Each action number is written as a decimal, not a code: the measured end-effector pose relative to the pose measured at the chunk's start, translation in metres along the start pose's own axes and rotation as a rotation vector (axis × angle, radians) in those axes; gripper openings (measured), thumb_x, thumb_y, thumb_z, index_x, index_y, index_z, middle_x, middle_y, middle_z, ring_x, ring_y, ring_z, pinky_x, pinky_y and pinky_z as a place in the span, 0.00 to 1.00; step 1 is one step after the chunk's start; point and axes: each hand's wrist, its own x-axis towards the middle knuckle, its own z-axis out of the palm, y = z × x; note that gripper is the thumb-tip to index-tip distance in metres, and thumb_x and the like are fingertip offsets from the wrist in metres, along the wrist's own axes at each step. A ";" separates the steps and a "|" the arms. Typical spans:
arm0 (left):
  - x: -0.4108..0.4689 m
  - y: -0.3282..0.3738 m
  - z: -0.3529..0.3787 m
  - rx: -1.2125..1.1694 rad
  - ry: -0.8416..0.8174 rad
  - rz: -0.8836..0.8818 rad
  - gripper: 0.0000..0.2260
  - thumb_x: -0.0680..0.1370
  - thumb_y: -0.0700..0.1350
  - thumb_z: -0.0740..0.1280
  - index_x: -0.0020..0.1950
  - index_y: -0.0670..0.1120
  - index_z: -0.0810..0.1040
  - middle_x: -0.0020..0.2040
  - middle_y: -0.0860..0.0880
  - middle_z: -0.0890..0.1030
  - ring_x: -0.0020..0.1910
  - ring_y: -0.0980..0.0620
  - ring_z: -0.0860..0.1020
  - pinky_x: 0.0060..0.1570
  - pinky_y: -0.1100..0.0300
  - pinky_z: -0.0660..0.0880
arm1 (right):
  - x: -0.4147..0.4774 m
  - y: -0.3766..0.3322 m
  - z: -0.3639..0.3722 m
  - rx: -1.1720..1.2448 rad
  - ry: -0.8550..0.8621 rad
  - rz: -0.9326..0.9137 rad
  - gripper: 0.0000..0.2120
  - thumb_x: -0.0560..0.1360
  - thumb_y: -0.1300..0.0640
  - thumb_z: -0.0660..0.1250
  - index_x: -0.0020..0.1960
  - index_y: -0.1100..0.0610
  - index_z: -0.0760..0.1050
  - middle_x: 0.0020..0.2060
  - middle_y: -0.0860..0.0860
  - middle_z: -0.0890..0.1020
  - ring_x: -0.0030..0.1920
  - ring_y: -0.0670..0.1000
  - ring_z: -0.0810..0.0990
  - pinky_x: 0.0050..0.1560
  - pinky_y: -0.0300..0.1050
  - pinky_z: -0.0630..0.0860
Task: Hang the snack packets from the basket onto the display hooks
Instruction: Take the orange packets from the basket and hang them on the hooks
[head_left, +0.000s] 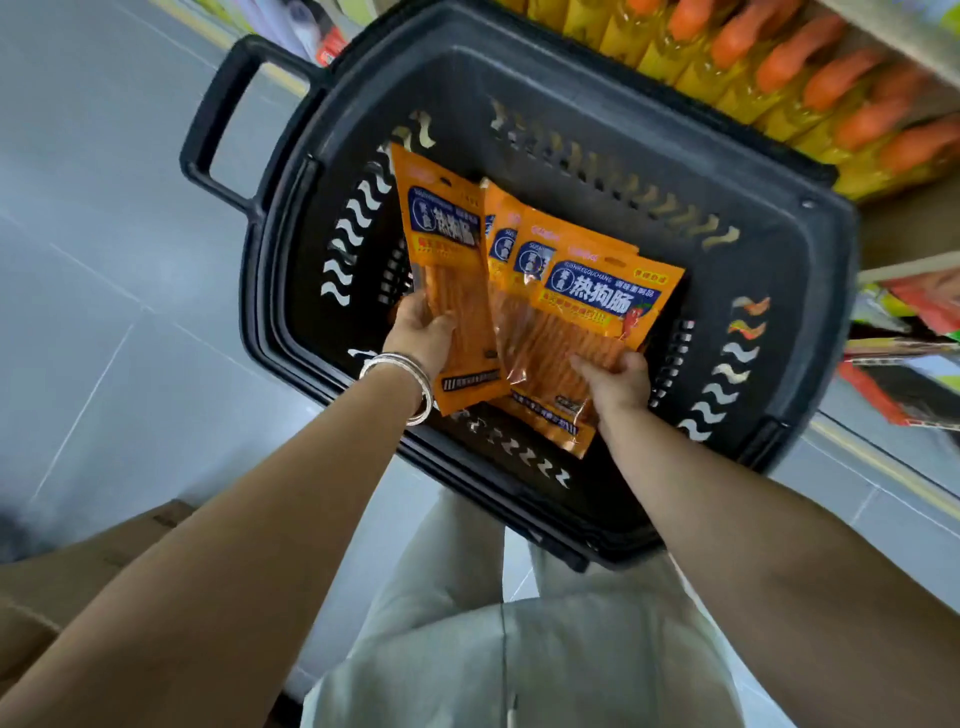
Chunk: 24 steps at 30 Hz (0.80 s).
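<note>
A black plastic basket (519, 88) stands on the floor in front of me. Over its inside, my left hand (423, 332), with silver bangles on the wrist, grips one orange snack packet (441, 228) by its lower half. My right hand (615, 382) holds a fanned stack of several identical orange packets (592, 306) by their lower edge. Each packet has a blue label and a clear window showing orange sticks. No display hooks are plainly visible.
Shelves with yellow bottles with orange caps (779, 67) run along the upper right. More packaged goods (904, 332) hang or lie at the right edge. A cardboard box (78, 571) sits at lower left on the grey tiled floor (104, 260).
</note>
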 end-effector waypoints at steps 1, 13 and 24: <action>-0.011 0.005 0.000 -0.018 0.003 0.025 0.13 0.79 0.50 0.60 0.63 0.55 0.70 0.49 0.52 0.79 0.48 0.50 0.79 0.50 0.52 0.77 | -0.010 -0.006 -0.009 -0.018 0.013 -0.056 0.17 0.66 0.55 0.77 0.47 0.48 0.71 0.45 0.46 0.81 0.45 0.50 0.79 0.47 0.42 0.72; -0.164 0.038 -0.005 -0.079 -0.224 0.297 0.06 0.79 0.48 0.60 0.55 0.55 0.72 0.44 0.46 0.78 0.40 0.45 0.77 0.46 0.49 0.75 | -0.147 -0.070 -0.156 0.132 0.020 -0.570 0.07 0.74 0.59 0.68 0.49 0.50 0.71 0.41 0.54 0.80 0.37 0.46 0.80 0.39 0.45 0.77; -0.339 0.067 0.120 -0.150 -0.215 0.692 0.17 0.77 0.58 0.62 0.60 0.49 0.72 0.62 0.49 0.76 0.59 0.48 0.77 0.57 0.50 0.76 | -0.209 -0.046 -0.380 0.220 0.287 -0.824 0.12 0.81 0.51 0.56 0.51 0.57 0.75 0.42 0.49 0.77 0.45 0.48 0.73 0.47 0.39 0.65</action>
